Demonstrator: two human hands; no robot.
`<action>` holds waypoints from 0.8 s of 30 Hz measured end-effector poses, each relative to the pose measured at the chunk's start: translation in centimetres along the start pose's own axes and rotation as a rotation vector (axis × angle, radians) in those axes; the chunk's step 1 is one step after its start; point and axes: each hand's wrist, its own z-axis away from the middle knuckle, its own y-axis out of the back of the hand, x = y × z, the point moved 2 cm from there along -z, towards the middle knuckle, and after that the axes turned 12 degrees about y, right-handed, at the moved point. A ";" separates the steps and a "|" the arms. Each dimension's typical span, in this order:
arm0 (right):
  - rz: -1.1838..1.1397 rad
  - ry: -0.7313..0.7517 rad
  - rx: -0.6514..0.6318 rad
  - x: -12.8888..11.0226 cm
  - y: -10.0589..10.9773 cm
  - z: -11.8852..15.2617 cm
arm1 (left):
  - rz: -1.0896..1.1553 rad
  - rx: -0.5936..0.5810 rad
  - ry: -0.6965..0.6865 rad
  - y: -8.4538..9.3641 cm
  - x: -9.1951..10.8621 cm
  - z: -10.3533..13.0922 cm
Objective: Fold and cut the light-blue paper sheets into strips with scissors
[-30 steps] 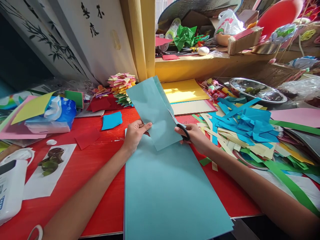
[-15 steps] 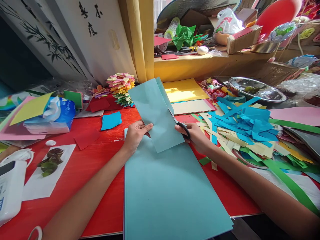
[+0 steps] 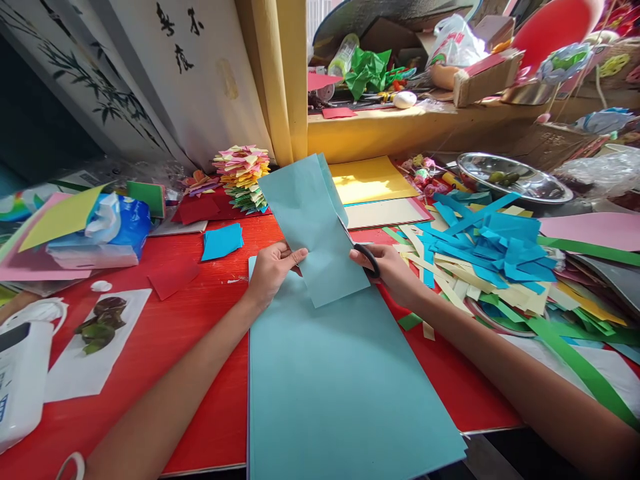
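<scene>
My left hand point(image 3: 273, 270) pinches the left edge of a folded teal paper point(image 3: 320, 227) between thumb and fingers. At the paper's right edge, my right hand point(image 3: 390, 267) is closed on the black handle of the scissors point(image 3: 369, 261). The scissor blades are mostly hidden by the paper, with a thin line of metal showing at its edge. A narrow flap of the paper stands along the right side. Beneath both hands lies a stack of large teal sheets point(image 3: 345, 387).
On the red table point(image 3: 200, 373), cut blue, cream and green strips point(image 3: 490, 247) pile up at right, near a metal dish point(image 3: 515, 179). Yellow paper point(image 3: 370, 180) lies behind. To the left are small blue squares point(image 3: 223, 241), a tissue pack point(image 3: 117, 230) and a white device point(image 3: 23, 380).
The held teal paper has shifted very slightly to the right. Both hands keep their grip in nearly the same place.
</scene>
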 end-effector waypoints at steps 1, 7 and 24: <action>0.005 0.007 -0.005 0.0 0.0 0.0 | 0.001 -0.001 -0.001 0.0 0.0 0.0; -0.008 -0.032 -0.156 0.0 1.1 -0.3 | 0.098 0.028 0.025 0.3 -0.1 -0.2; 0.013 0.272 0.123 -1.7 2.7 -1.2 | 0.120 -0.323 0.264 -2.1 0.0 1.7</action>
